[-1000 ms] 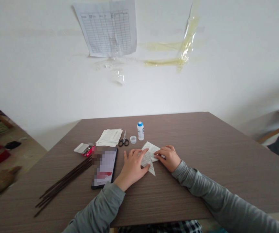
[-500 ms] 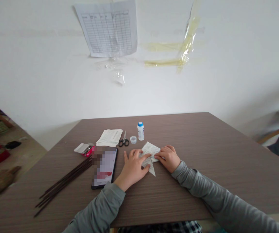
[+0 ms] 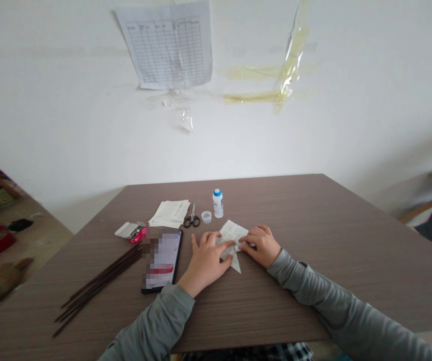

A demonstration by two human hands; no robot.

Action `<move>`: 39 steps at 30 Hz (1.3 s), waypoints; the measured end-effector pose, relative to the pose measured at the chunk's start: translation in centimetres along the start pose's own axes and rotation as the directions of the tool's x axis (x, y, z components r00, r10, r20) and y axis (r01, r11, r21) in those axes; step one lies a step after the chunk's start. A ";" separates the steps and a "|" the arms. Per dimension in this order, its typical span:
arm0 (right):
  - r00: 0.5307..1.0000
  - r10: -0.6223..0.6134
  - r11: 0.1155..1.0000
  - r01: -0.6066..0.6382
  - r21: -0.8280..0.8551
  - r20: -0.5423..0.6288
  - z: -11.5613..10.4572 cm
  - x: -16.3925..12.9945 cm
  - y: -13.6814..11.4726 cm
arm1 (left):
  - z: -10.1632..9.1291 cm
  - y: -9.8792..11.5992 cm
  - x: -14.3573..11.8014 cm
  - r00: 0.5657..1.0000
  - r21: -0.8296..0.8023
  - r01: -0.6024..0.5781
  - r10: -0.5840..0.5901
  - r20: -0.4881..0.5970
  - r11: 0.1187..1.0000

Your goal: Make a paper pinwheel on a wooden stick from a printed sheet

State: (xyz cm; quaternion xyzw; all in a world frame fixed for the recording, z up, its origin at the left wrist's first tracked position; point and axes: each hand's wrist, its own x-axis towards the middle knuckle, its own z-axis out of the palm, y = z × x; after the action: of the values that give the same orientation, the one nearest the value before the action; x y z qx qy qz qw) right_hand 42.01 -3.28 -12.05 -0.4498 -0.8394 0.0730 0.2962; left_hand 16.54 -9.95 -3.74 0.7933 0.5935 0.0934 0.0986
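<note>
A folded piece of printed paper (image 3: 232, 232) lies on the brown wooden table (image 3: 313, 240), with a pointed corner toward me. My left hand (image 3: 206, 260) lies flat on its left part, fingers spread, index fingertip on the fold. My right hand (image 3: 261, 245) rests on the right edge of the paper, fingers curled and pressing the fold where it meets the left fingertip. Both arms wear grey sleeves.
Left of my hands lies a black phone (image 3: 162, 259), then a bundle of thin dark sticks (image 3: 99, 282). Behind are a small red and white box (image 3: 131, 231), a stack of printed sheets (image 3: 170, 212), scissors (image 3: 191, 218), a clear cap (image 3: 206, 216) and a white bottle with blue cap (image 3: 218, 203).
My left index finger has slid right along the fold and my right fingertips have moved slightly left to meet it. The paper has stayed in place.
</note>
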 end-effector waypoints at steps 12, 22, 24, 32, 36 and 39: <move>0.999 -0.050 0.998 0.050 0.025 -0.010 -0.2 -0.1 0.3 | -0.1 0.2 -0.2 1.000 0.018 -0.003 0.003 0.010 1.000; 0.999 -0.053 0.998 0.053 0.033 0.006 -0.2 0.0 0.5 | 0.3 -0.2 -0.1 1.000 -0.001 -0.024 0.024 -0.008 1.000; 0.999 -0.054 0.998 0.054 0.040 -0.001 -0.1 0.0 0.5 | 0.3 -0.2 -0.1 1.000 0.011 -0.016 0.016 -0.004 1.000; 0.998 -0.056 0.998 0.056 0.021 0.012 -0.2 0.0 0.5 | -0.4 0.4 -0.2 0.999 0.028 0.019 -0.020 0.044 0.999; 0.998 -0.061 0.998 0.061 0.021 0.022 0.0 -0.1 0.7 | -0.3 0.3 -0.1 1.000 0.019 0.011 -0.012 0.007 1.000; 0.998 -0.047 0.999 0.045 0.024 0.045 -0.1 0.0 0.5 | -0.1 0.1 -0.1 1.000 0.012 0.005 -0.005 0.000 1.000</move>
State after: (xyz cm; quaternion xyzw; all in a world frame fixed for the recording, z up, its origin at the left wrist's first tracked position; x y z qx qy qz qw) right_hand 42.45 -3.00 -12.22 -0.4251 -0.8552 0.0861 0.2838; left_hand 16.61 -10.02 -3.60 0.7926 0.5958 0.0895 0.0940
